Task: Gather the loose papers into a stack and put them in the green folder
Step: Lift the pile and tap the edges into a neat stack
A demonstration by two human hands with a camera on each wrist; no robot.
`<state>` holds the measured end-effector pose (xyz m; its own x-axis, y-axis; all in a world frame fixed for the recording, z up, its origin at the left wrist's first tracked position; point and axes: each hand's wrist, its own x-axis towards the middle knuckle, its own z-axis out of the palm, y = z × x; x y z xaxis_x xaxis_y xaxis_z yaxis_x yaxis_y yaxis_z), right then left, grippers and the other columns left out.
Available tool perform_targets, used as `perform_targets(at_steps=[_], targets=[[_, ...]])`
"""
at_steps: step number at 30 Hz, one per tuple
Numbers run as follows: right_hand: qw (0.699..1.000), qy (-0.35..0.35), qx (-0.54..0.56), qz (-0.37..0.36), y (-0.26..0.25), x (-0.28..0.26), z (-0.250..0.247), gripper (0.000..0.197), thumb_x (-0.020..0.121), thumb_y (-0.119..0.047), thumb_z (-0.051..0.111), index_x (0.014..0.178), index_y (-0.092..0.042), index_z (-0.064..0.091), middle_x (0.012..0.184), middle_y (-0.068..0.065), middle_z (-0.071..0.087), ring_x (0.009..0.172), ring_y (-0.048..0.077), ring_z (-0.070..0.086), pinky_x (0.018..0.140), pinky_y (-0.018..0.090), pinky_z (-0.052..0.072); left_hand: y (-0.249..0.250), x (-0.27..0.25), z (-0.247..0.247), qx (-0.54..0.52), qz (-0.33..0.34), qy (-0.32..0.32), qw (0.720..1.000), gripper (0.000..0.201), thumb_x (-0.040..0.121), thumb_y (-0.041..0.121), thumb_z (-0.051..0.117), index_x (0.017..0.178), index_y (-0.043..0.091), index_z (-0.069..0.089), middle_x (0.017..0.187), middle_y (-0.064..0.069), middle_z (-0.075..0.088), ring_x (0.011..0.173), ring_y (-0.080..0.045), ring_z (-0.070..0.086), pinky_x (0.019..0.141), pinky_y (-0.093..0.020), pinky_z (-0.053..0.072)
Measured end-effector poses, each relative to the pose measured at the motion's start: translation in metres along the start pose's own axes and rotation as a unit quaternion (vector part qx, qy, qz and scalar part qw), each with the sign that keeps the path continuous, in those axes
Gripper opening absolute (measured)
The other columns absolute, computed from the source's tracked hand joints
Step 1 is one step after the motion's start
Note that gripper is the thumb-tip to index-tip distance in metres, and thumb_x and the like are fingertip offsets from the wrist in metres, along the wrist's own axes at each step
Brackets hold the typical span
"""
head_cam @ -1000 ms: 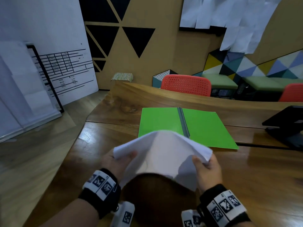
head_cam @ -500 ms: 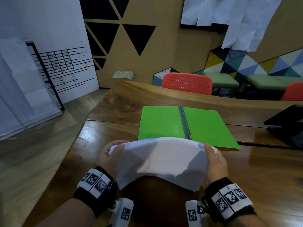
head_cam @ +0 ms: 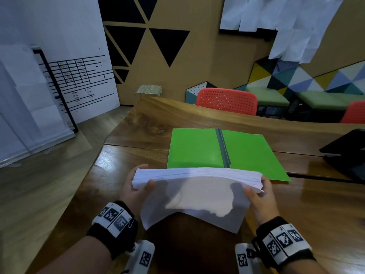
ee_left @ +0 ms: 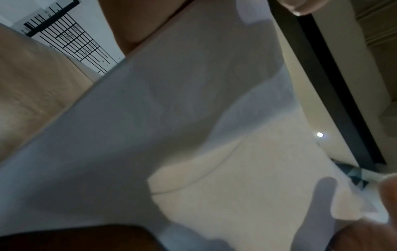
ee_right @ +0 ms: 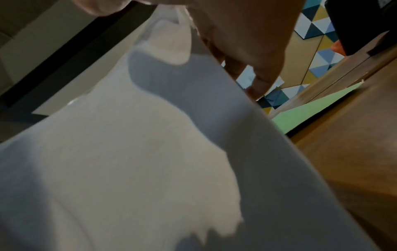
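A thick stack of white papers (head_cam: 197, 186) is held upright on the wooden table, its top edge squared and its lower part bowing toward me. My left hand (head_cam: 138, 184) grips the stack's left end, thumb on the near face. At the right end my right hand (head_cam: 258, 192) grips it the same way. The green folder (head_cam: 197, 149) lies open and flat just behind the stack, with a grey spine (head_cam: 223, 149) down its middle. Both wrist views are filled by the paper stack (ee_left: 193, 135) (ee_right: 128, 152); a strip of the green folder (ee_right: 311, 108) shows in the right wrist view.
A black stand or device (head_cam: 347, 151) sits on the table at the far right. Red chairs (head_cam: 227, 100) stand behind the table. The table's left edge (head_cam: 83, 186) drops to the floor close to my left hand.
The sheets were draped and tented between my hands; they now stand gathered with their top edges aligned. Both hands have moved to the stack's ends and slightly forward.
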<state>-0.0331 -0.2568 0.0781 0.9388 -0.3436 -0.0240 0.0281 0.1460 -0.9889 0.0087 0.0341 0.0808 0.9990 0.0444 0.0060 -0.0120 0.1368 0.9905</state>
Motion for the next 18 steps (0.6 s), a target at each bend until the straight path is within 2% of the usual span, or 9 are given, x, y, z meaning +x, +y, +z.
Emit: perform_targets(at_steps=[3,5,7,9,11,13,14,17,18], targets=[[0.999,-0.002,-0.005,0.034,0.018,0.005,-0.001,0.115,0.007,-0.049,0.090,0.113,-0.017,0.057,0.106,0.011,0.069,0.089,0.022,0.067,0.071,0.028,0.056,0.001,-0.003,0.006,0.055,-0.036,0.014,0.998,0.038,0.061,0.024,0.083,0.089,0.012,0.061,0.075,-0.002,0.066,0.068,-0.015,0.066,0.047,-0.012,0.052],[0.999,0.024,0.003,0.036,0.022,0.009,-0.002,0.111,0.015,-0.041,0.091,0.116,-0.008,0.059,0.099,0.009,0.074,0.078,0.017,0.071,0.064,0.023,0.058,0.006,-0.004,0.009,0.106,-0.068,0.021,0.992,0.015,0.072,0.011,0.076,0.081,0.008,0.064,0.059,0.002,0.069,0.060,-0.014,0.066,0.041,-0.012,0.048],[0.999,0.028,0.012,0.033,0.016,0.009,-0.003,0.096,0.021,-0.036,0.090,0.108,-0.008,0.062,0.084,0.001,0.077,0.068,0.010,0.071,0.056,0.017,0.056,0.010,-0.003,0.007,0.111,-0.076,0.019,0.991,0.014,0.072,0.006,0.074,0.075,0.011,0.061,0.052,0.003,0.067,0.050,-0.006,0.064,0.039,-0.010,0.046],[0.999,0.013,0.003,0.035,0.014,0.007,-0.004,0.088,0.023,-0.040,0.092,0.101,-0.012,0.063,0.075,-0.007,0.077,0.067,0.007,0.072,0.056,0.018,0.055,0.014,0.000,0.005,0.125,-0.081,0.013,0.989,0.019,0.071,0.006,0.075,0.076,0.015,0.060,0.059,0.005,0.066,0.051,-0.002,0.063,0.039,-0.007,0.045],[0.998,0.006,0.001,0.055,0.012,0.004,-0.004,0.058,0.054,-0.017,0.088,0.106,-0.006,0.063,0.071,-0.006,0.076,0.070,0.013,0.072,0.062,0.026,0.056,0.016,-0.001,0.006,0.121,-0.093,0.015,0.988,0.015,0.072,0.005,0.074,0.075,0.012,0.061,0.048,0.008,0.066,0.041,0.005,0.060,0.037,-0.007,0.044],[0.998,0.020,0.005,0.057,0.008,0.002,-0.003,0.039,0.072,0.002,0.072,0.110,0.002,0.062,0.071,-0.003,0.076,0.072,0.019,0.070,0.073,0.033,0.057,0.023,-0.005,0.013,0.087,-0.105,0.016,0.991,0.013,0.075,0.001,0.070,0.068,0.009,0.062,0.040,0.006,0.063,0.035,0.005,0.058,0.035,-0.009,0.043],[0.998,0.027,0.005,0.057,0.007,0.001,-0.003,0.035,0.075,0.005,0.069,0.109,0.004,0.062,0.069,-0.003,0.076,0.069,0.018,0.071,0.071,0.032,0.058,0.025,-0.007,0.016,0.079,-0.102,0.016,0.992,0.016,0.076,-0.001,0.068,0.065,0.009,0.060,0.039,0.005,0.062,0.034,0.005,0.057,0.035,-0.008,0.043],[0.997,0.033,-0.021,0.063,0.008,-0.004,-0.002,0.025,0.076,0.008,0.066,0.100,-0.001,0.063,0.056,-0.010,0.071,0.049,0.002,0.066,0.046,0.015,0.052,0.029,-0.011,0.019,0.084,-0.105,0.015,0.991,0.019,0.077,-0.003,0.066,0.065,0.009,0.060,0.035,0.012,0.061,0.038,0.003,0.059,0.035,-0.007,0.042],[0.997,0.030,-0.021,0.070,0.012,-0.006,-0.003,0.028,0.076,0.008,0.067,0.101,-0.002,0.063,0.058,-0.010,0.072,0.051,0.002,0.067,0.047,0.014,0.052,0.025,-0.010,0.016,0.088,-0.107,0.019,0.990,0.017,0.077,0.000,0.068,0.065,0.010,0.061,0.037,0.013,0.062,0.043,0.000,0.062,0.036,-0.007,0.043]])
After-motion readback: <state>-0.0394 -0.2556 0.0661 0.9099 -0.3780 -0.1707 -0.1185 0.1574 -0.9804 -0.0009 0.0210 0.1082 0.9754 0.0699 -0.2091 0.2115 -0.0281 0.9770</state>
